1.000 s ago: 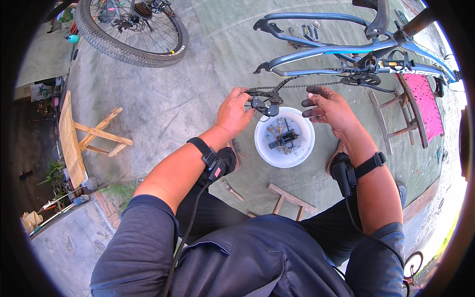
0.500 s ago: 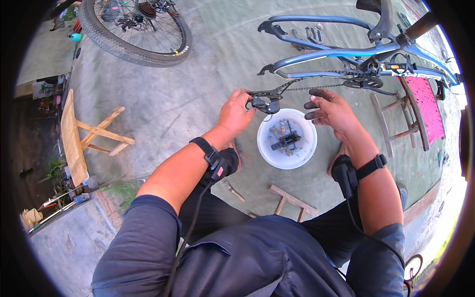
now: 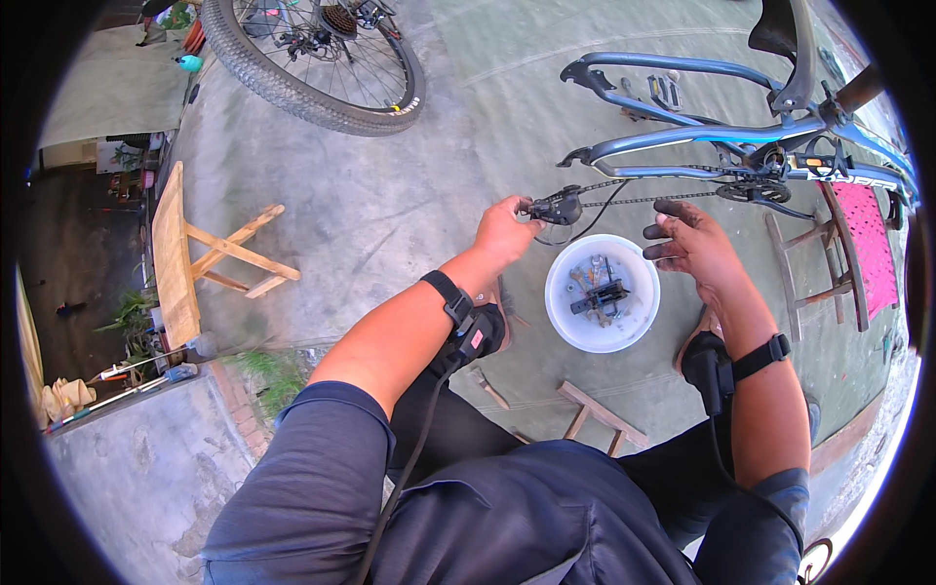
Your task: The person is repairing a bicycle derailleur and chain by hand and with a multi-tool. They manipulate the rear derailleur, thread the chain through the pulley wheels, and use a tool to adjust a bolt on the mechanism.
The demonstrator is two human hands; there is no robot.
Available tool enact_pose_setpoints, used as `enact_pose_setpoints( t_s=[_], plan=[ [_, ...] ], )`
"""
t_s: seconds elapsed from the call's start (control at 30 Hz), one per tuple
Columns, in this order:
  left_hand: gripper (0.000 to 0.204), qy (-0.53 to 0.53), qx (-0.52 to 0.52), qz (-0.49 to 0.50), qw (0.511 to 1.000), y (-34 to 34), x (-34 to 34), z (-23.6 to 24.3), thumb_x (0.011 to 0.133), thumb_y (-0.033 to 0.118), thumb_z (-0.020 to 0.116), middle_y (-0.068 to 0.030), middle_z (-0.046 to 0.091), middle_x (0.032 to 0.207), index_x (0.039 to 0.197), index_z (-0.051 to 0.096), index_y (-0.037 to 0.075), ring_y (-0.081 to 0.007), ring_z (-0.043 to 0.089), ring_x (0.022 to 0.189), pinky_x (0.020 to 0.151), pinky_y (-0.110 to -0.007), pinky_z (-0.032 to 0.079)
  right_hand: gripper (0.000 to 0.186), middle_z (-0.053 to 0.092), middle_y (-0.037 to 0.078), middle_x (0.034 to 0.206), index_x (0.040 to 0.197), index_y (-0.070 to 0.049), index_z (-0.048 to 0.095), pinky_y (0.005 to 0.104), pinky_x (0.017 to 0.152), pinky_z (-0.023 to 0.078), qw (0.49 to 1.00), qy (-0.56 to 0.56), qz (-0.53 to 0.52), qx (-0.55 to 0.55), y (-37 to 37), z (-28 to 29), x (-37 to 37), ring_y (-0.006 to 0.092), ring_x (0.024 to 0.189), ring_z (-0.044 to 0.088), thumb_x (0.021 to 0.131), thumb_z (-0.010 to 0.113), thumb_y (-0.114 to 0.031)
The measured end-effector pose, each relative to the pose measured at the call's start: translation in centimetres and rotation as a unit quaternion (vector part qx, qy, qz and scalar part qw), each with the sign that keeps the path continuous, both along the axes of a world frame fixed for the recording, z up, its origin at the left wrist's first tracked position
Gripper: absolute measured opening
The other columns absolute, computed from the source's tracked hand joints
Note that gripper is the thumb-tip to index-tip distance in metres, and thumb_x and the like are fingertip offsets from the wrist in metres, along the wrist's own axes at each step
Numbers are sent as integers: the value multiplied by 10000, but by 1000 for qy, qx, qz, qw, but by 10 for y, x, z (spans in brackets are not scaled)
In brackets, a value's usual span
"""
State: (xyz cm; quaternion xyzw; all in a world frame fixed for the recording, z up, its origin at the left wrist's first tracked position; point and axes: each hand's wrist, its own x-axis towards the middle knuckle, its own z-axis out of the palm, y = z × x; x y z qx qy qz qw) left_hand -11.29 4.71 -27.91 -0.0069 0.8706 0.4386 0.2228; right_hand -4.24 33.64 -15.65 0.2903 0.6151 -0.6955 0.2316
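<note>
My left hand [image 3: 509, 229] is closed on a black rear derailleur [image 3: 558, 207], held out to the left of the blue bicycle frame [image 3: 663, 148]. The bicycle chain [image 3: 653, 201] runs from the derailleur to the crankset [image 3: 753, 191], and a thin black cable hangs in a loop beside it. Close to the chain's lower run, my right hand [image 3: 694, 244] has its fingers apart and holds nothing; its fingertips are blackened. Between and below the hands stands a white bucket [image 3: 602, 336] with wrenches and black metal parts [image 3: 600, 292] inside.
A bicycle wheel [image 3: 322, 107] lies at the upper left. A folding wooden stool [image 3: 180, 258] rests on its side at left. Another stool with a pink seat [image 3: 866, 239] is at right, by the frame. A small wooden piece [image 3: 603, 414] lies near my legs; a pedal [image 3: 665, 93] lies behind the frame.
My left hand has drawn the derailleur slightly leftward from the frame, and the chain looks straighter. The right hand stays open near the chain. The whole view has shifted, moving the scene rightward.
</note>
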Motion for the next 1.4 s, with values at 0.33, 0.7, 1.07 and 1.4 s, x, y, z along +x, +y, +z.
enact_pose_setpoints(
  t_s=[0.33, 0.7, 1.07, 1.4],
  plan=[
    [230, -151, 105, 71, 980, 0, -8, 13, 828, 60, 730, -54, 658, 949, 1025, 632, -9, -149, 597, 898, 844, -287, 460, 446, 647, 92, 1068, 1327, -38, 491, 299, 726, 526, 1000, -9, 18, 2, 4, -2, 0, 174, 844, 671, 969, 584, -286],
    [229, -165, 106, 74, 978, -6, -12, 14, 823, 69, 734, -41, 653, 989, 1021, 633, 14, -140, 572, 944, 880, -291, 429, 525, 644, 154, 1103, 1348, 29, 464, 312, 700, 510, 1000, 3, 14, -16, 2, -2, -1, 196, 846, 678, 927, 616, -248],
    [325, -67, -63, -55, 994, 16, -30, 40, 793, 165, 750, -111, 679, 908, 1052, 657, -6, -190, 619, 848, 768, -324, 477, 621, 617, 83, 1137, 1447, -54, 377, 322, 729, 521, 999, 2, 52, 14, -56, -42, -17, 165, 892, 654, 936, 646, -281],
    [380, 17, -201, -150, 968, 32, -44, 48, 777, 264, 739, -193, 678, 1006, 1057, 665, 18, -351, 649, 947, 811, -423, 503, 390, 624, 66, 1059, 1246, -17, 534, 302, 646, 517, 989, 12, -103, -102, -92, -93, -40, 157, 761, 603, 960, 624, -266]
  ],
)
